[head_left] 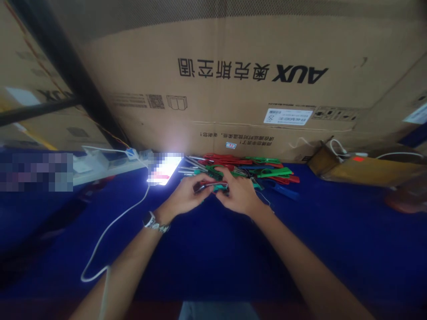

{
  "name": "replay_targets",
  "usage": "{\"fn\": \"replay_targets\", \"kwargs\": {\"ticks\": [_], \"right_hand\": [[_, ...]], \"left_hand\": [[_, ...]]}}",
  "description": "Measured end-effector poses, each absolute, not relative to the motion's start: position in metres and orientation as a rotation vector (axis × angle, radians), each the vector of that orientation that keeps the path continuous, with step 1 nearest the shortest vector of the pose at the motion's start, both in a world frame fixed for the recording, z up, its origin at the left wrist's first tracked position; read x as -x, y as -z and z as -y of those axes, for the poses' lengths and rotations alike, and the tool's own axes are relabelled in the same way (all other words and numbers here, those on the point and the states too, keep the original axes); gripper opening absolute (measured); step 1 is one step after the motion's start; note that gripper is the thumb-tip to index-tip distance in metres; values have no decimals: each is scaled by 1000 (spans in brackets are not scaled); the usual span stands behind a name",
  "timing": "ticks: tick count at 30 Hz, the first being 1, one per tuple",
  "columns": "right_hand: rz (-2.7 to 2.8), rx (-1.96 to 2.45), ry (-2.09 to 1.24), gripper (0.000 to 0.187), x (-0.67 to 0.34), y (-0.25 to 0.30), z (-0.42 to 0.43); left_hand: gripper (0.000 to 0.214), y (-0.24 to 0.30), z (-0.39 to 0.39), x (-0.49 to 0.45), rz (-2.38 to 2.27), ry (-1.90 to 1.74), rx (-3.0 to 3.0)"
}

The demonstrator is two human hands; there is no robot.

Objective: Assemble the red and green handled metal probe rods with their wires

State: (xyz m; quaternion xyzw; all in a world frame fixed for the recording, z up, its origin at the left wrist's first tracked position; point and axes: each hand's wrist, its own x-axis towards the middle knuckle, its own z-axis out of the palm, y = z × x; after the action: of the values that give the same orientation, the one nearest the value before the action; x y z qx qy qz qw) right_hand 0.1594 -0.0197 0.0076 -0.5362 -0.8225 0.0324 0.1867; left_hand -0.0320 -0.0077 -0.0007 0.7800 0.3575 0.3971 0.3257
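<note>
My left hand [187, 195], with a metal-band watch [154, 221] at its wrist, is closed on one end of a small bundle of slim red and green pieces [218, 185]. At the other end of that bundle is my right hand [240, 194], its thumb and fingers curled round it. The exact kind of these pieces is too blurred to tell. Just behind my hands lies a pile of red strips [228, 159] and green strips [271, 172], with thin metal rods [188, 170] sticking out to the left. A blue strip [282, 190] lies right of my right hand.
A large cardboard box [227, 40] stands behind the blue table surface [213, 253]. A brightly lit screen [168, 169] is left of the pile. A white cable [110, 226] runs down past my left arm. At right is a yellowish-brown box [362, 171] with white cables.
</note>
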Motion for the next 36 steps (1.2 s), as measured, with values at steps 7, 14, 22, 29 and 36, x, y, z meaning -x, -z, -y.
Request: {"fn": "replay_targets", "kwargs": {"ticks": [7, 14, 22, 29, 36], "right_hand": [[2301, 1529, -47, 63, -156, -7, 21], [2275, 1553, -34, 58, -152, -8, 22], [2269, 1611, 3, 57, -151, -9, 22], [2276, 1588, -7, 57, -147, -10, 24], [2271, 1589, -27, 57, -146, -11, 25]], "left_hand": [[19, 5, 4, 36, -993, -1059, -2119], [25, -7, -2, 44, -1005, -952, -2520], [25, -9, -13, 38, -1038, -864, -2462], [26, 2, -11, 45, -979, -974, -2316], [23, 3, -14, 50, -884, -1018, -2357]]}}
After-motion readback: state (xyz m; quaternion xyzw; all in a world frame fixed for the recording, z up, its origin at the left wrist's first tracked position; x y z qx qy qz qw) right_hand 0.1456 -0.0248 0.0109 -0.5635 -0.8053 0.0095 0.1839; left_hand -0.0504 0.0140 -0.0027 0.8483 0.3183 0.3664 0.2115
